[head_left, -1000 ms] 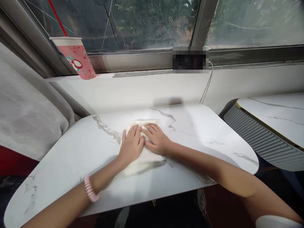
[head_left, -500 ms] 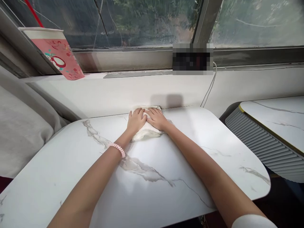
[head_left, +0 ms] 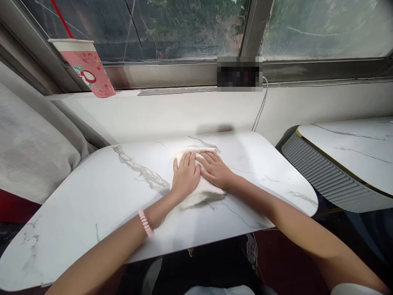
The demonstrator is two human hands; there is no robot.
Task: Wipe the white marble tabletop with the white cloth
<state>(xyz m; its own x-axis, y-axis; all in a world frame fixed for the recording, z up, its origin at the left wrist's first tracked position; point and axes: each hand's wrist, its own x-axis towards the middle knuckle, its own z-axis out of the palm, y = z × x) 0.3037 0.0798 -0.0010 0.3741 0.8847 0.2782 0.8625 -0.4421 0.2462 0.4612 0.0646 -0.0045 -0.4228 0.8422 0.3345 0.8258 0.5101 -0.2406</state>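
A white cloth lies on a white marble-patterned table, a little in from its back edge. Flat on the cloth's left part, with fingers stretched out, rests my left hand. My right hand presses on the cloth beside it, fingers extended and the two thumbs close together. Neither hand is wrapped round the cloth. A pink coiled band circles my left wrist.
A pink paper cup with a red straw stands on the windowsill. A blurred-out dark object sits farther right, a white cable near it. Grey fabric borders the left side; a second table stands at right.
Both hands and the cloth have slid from the table's back edge toward me. The view has shifted too, now showing the table's front edge.
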